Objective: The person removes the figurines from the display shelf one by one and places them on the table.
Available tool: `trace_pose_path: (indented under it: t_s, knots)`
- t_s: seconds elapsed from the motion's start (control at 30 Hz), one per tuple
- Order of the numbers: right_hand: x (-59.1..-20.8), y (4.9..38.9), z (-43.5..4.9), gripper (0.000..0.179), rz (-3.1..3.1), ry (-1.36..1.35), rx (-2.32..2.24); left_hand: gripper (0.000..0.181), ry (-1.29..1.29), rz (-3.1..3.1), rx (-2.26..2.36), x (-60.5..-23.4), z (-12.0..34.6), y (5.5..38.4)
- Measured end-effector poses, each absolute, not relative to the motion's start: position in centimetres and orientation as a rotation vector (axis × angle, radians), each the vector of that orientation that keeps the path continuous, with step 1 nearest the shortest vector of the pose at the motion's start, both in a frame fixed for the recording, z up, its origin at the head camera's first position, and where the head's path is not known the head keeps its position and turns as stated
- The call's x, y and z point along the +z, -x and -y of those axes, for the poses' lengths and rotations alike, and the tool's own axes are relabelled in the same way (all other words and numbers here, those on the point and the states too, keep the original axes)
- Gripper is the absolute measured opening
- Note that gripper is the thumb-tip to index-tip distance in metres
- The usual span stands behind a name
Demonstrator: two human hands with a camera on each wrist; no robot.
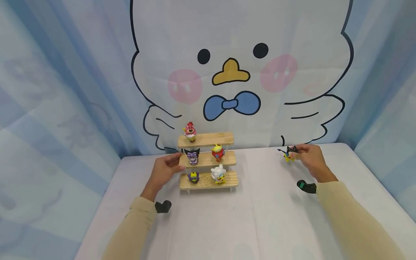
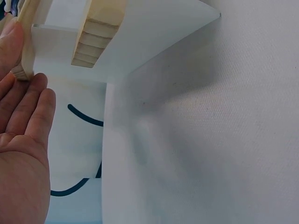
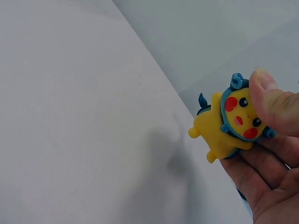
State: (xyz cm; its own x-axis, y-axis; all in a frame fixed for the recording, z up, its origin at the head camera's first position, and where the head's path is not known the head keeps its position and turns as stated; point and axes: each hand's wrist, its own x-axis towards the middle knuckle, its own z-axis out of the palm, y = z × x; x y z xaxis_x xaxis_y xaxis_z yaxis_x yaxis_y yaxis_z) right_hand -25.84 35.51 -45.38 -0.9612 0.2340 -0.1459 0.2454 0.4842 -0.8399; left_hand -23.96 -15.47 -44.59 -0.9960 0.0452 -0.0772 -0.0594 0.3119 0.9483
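A three-tier wooden display stand (image 1: 208,159) stands at the back of the table. My left hand (image 1: 164,171) grips the left end of its middle shelf. In the left wrist view the thumb (image 2: 9,49) lies on the shelf's top and the fingers reach under its edge. Off to the right, my right hand (image 1: 310,159) pinches a small yellow Pikachu figurine (image 3: 208,128) in a blue hood, held tilted between thumb and fingers. On the stand are a pink bear figurine (image 1: 190,132), a black-eared purple one (image 1: 193,157) and a red-and-yellow one (image 1: 218,153).
The bottom shelf carries a small purple-and-yellow figurine (image 1: 193,177) and a white-topped yellow one (image 1: 219,174). A white cloth covers the table (image 1: 214,224). Behind it hangs a curtain (image 1: 152,36) with a cartoon print. Dark wrist-worn devices (image 1: 306,186) sit by both sleeves.
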Motion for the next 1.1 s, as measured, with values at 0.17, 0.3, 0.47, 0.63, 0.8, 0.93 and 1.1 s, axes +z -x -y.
trace_pose_path:
  t_s: [0.17, 0.3, 0.47, 0.63, 0.8, 0.93, 1.1]
  knots:
    - [-45.63, 25.8, -35.52, 0.047, -2.705, -0.427, -1.522, 0.061, 0.001, -2.475, 1.791, -44.7, 15.51, 23.96]
    - [-45.75, 25.65, -35.44, 0.05, -2.677, -0.438, -1.542, 0.06, -0.002, -2.475, 1.79, -44.71, 15.55, 23.89]
    - [-45.95, 25.51, -35.64, 0.045, -2.701, -0.432, -1.509, 0.06, -0.009, -2.478, 1.785, -44.53, 15.43, 23.75]
    - [-46.1, 25.55, -35.95, 0.048, -2.72, -0.401, -1.489, 0.06, -0.001, -2.48, 1.789, -44.45, 15.42, 23.74]
    - [-46.2, 25.52, -36.15, 0.05, -2.709, -0.386, -1.491, 0.061, -0.015, -2.484, 1.795, -44.64, 15.47, 23.9]
    - [-46.28, 25.42, -36.19, 0.055, -2.683, -0.402, -1.492, 0.062, -0.015, -2.491, 1.791, -44.75, 15.49, 24.01]
    - [-46.43, 25.48, -35.99, 0.052, -2.675, -0.423, -1.484, 0.062, -0.014, -2.493, 1.789, -44.68, 15.48, 23.96]
